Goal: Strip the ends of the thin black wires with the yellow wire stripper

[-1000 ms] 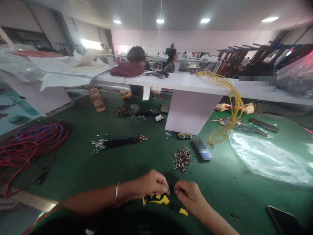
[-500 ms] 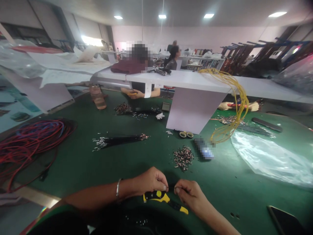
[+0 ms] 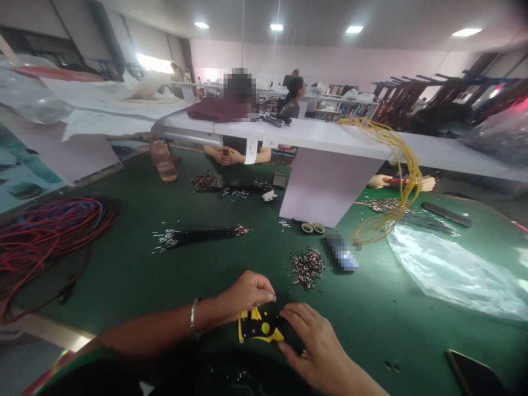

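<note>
Head view: the yellow-and-black crimping tool lies just in front of the person on the green-matted bench, its long axis running roughly across the view and foreshortened, with its far end passing under the right hand. That spread right hand is the nearer one, resting over the tool, though whether it is clamped on it cannot be told. The left hand sits apart, just above the tool's near end, fingertips pinched together on nothing discernible, and the pile of metal terminals lies just beyond both hands.
</note>
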`<state>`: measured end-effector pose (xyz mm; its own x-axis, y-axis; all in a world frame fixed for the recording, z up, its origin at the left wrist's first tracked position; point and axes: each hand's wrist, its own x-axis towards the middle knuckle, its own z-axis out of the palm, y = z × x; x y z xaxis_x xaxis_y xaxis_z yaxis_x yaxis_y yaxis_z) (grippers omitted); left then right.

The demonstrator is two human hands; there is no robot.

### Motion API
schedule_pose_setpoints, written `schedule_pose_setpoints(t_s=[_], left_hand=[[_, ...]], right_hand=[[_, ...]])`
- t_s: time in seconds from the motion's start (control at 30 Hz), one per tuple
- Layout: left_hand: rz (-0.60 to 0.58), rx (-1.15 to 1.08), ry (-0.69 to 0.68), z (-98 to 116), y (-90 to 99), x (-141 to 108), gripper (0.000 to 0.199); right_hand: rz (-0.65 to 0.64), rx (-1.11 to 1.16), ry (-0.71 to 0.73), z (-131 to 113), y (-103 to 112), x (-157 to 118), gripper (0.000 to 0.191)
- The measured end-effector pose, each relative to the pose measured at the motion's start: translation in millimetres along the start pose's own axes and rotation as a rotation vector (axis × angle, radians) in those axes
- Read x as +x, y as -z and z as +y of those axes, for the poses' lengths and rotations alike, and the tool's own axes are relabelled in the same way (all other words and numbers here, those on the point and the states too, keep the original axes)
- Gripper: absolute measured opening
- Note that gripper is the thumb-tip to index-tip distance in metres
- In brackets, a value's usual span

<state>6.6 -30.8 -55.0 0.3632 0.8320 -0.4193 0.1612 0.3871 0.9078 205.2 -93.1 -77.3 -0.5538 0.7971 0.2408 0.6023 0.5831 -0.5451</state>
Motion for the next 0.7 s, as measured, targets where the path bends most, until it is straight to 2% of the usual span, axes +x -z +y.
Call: schedule_pose_setpoints(t_s=[0.07,0.13,0.3,0.5,0.7], left_hand=[[0.006,-0.003,-0.002,-3,1.7,2,0.014],[0.019,-0.017,-0.002,-3,2.9,2,0.015],[0.035,-0.062,-0.012,5,3.1,-1,0.015],[0.033,-0.067,-0.042,8,7.7,0,0.018],[0.113,-0.072,-0.111,23,22.9,-1,0.024]], right_hand=[[-0.036,-0.078,0.022,1,-12,-4,0.052],[-0.073,-0.123,0.037,5,-23,-8,0.061],[-0.042,-0.138,0.03,12,-34,-9,0.059],[0.012,0.044,-0.022,12,-21,-4,0.049],[0.115,0.437,-0.247,27,6,-11,0.032]])
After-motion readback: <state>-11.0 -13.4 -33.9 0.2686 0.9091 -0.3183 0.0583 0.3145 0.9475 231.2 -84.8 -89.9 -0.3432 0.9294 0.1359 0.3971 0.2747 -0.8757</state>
